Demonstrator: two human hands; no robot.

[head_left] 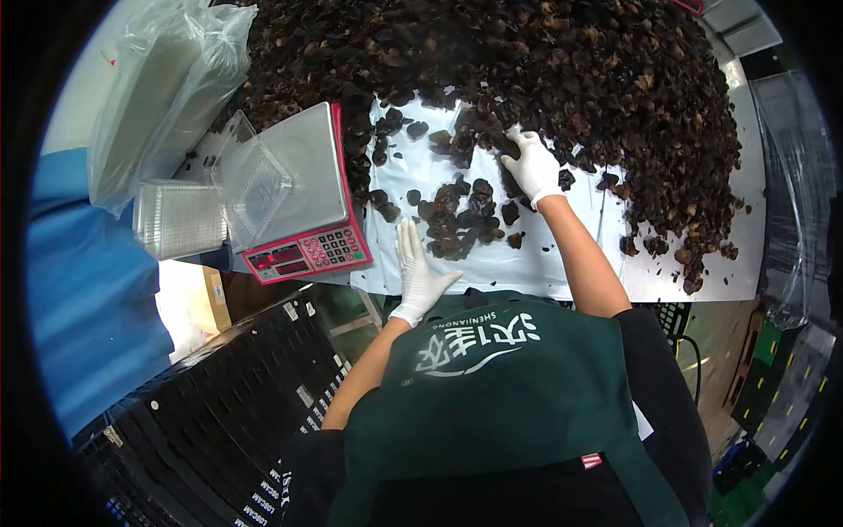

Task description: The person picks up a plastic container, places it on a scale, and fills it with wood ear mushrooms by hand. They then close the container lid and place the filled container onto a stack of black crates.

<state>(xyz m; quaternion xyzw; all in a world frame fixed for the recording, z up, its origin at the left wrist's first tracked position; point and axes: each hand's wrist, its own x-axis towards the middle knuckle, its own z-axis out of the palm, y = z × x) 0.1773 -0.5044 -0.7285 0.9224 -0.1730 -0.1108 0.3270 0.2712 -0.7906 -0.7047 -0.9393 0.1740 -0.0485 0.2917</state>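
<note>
My left hand [420, 274], in a white glove, lies flat on a white sheet [562, 255] with its fingers stretched out and the thumb apart. Beside its fingertips is a small loose group of dark, curled pieces that look like dried wood ear fungus [457, 224]. My right hand [532, 167], also gloved in white, reaches to the near edge of a large heap of the same fungus [615, 79]. Its thumb and fingers are spaced apart among the dark pieces. Whether a piece lies between them is hard to see.
A red digital scale [303, 250] stands to the left, with a clear plastic box [255, 189] on its plate. Stacked clear trays [180, 220] and bagged containers [176, 88] sit further left. Black crates [211, 404] are below. The metal table's edge [702, 294] runs along my front.
</note>
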